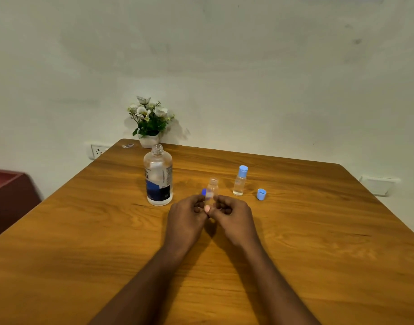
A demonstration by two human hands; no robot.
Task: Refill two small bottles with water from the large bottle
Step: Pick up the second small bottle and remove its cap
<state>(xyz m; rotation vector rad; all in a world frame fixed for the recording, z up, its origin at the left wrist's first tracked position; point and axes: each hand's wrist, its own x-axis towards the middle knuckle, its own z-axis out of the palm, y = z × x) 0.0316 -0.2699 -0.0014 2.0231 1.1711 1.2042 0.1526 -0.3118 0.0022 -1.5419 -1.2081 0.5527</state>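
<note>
Here, mid-bench (318,231), the left hand (186,216) and right hand (235,215) meet, the fingers of both curled on the base of an uncapped small bottle (212,187), which is upright and blurred. The uncapped large bottle (158,177) stands just left of it. The other small bottle (239,182), capped, stands to the right, near a loose cap (261,194).
</note>
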